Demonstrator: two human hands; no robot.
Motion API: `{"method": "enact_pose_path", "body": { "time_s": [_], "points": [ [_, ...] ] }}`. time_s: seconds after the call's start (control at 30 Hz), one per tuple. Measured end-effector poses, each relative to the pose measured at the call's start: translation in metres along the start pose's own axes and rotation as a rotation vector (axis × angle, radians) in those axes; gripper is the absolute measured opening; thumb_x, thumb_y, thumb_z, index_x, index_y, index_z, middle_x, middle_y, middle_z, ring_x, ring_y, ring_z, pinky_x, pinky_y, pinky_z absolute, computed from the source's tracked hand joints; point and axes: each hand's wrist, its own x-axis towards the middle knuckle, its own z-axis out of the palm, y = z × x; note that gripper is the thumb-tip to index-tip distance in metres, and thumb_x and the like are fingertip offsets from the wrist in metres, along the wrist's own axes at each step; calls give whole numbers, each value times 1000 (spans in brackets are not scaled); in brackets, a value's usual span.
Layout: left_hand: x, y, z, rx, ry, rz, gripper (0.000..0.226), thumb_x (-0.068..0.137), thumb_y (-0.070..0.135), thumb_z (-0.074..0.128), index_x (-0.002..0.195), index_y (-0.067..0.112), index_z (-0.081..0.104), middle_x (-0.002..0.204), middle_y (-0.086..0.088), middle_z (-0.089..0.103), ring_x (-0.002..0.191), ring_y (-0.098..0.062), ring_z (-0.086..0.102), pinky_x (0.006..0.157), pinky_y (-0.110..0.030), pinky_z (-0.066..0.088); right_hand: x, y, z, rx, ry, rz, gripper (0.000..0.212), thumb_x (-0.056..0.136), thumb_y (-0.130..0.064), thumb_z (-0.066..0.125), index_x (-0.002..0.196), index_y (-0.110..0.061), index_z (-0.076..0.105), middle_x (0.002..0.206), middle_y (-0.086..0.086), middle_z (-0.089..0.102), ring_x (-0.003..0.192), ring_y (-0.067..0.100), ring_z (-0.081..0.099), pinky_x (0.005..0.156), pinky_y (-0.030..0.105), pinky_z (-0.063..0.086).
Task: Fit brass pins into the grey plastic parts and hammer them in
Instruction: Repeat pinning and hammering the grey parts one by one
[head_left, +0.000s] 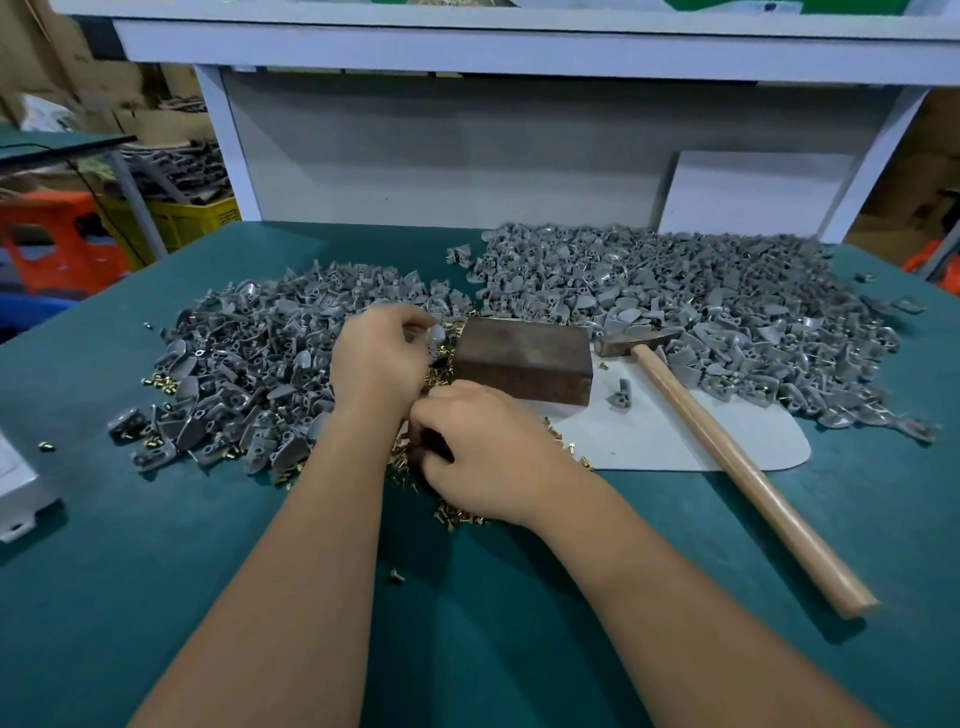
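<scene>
Two bare forearms nearest camera, reaching forward over green desk. Right hand curled, knuckles up, fingertips down in brass pins just left of brown block; whether it pinches pin: cannot tell, fingers hidden. Left hand farther forward, fingers curled round grey plastic part above pins. Part lies up-left of right hand, near. Hammer idle right of block, handle toward camera. Grey parts heaped left and right

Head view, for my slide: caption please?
Left hand holds a grey part, right hand among brass pins; hammer idle.
</scene>
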Motion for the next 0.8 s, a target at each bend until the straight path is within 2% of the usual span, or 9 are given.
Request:
{"method": "enact_pose_path", "body": {
  "time_s": [0.1,0.2,0.3,0.37,0.43,0.53,0.7,0.73,0.8],
  "points": [
    [0,10,1,-224,40,-14,25,89,6,62,107,19,74,104,7,71,100,-13,64,88,-25,48,1,5,-1,91,193,82,5,77,-15,60,78,-17,55,77,-5,57,77,16,49,64,34,43],
    [-7,28,5,-541,-8,-59,34,88,-5,62,104,24,70,102,11,69,100,-4,65,94,-23,52,4,19,-6,114,430,202,9,76,-10,62,78,-16,56,75,-6,55,75,14,48,64,36,45],
    [-15,40,12,-634,-119,-46,46,86,-12,59,97,32,65,109,9,69,101,0,65,92,-20,53,2,39,-12,165,574,388,14,77,-5,62,77,-18,58,77,-11,53,77,11,50,66,29,46],
    [-18,44,17,-638,-179,-37,45,87,-12,59,99,30,66,113,5,69,102,-1,65,91,-22,55,1,51,-16,221,652,500,13,79,-4,63,79,-18,62,80,-10,57,77,11,54,69,28,48],
    [-21,45,20,-609,-211,-29,40,88,-10,60,101,27,68,111,4,70,102,-2,66,92,-25,55,-1,60,-19,269,698,578,12,82,-7,64,82,-18,65,84,-6,61,78,10,57,73,31,51],
    [-21,45,24,-572,-228,-17,41,88,-7,62,91,34,67,103,6,72,99,-3,67,92,-29,55,-3,68,-19,311,722,615,12,83,-8,63,83,-19,66,86,-2,64,79,11,59,77,36,52],
    [-20,43,27,-470,-190,30,28,86,1,68,96,26,74,86,24,65,78,19,59,74,-4,48,0,67,-18,270,706,592,15,82,-7,64,82,-22,66,86,-9,60,84,12,58,78,34,52],
    [-20,42,28,-459,-178,25,24,86,4,69,96,25,75,84,24,65,78,18,60,77,-7,50,1,66,-18,264,699,583,16,82,-7,64,82,-23,66,85,-10,59,85,12,59,78,35,52],
    [-19,42,28,-442,-160,-2,19,88,11,69,96,26,76,87,18,70,86,6,65,89,-27,55,0,65,-18,260,687,569,18,81,-6,63,82,-24,66,86,-10,59,85,13,59,76,36,52]
  ]
}}
